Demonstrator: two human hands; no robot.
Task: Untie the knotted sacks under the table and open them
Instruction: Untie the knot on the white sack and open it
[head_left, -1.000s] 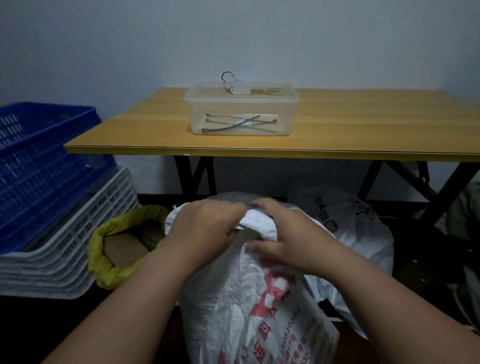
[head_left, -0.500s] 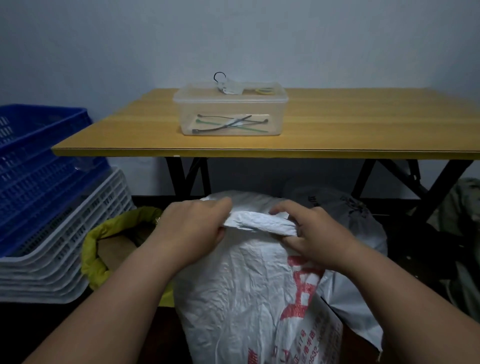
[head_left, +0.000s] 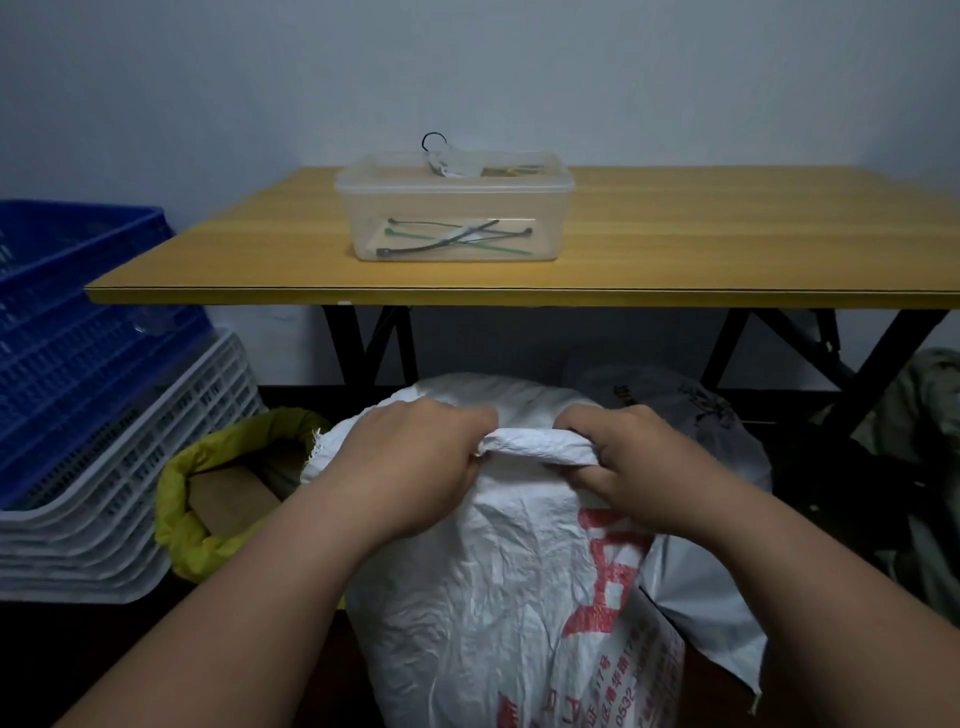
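White sack (head_left: 498, 597) rolled top edge in both grips, left hand (head_left: 415, 467), right hand (head_left: 639, 467); fingers curled tight

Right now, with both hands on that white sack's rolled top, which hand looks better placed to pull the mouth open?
Probably the right hand: its fingers curl under the rolled rim of the white sack, ready to peel it outward. The left hand also grips the rim, but mostly from above, so it looks better suited to anchoring.

A single head-worn view looks forward and slightly down, close over a white sack (head_left: 498, 571), toward the wooden table (head_left: 727, 249) and wall beyond.
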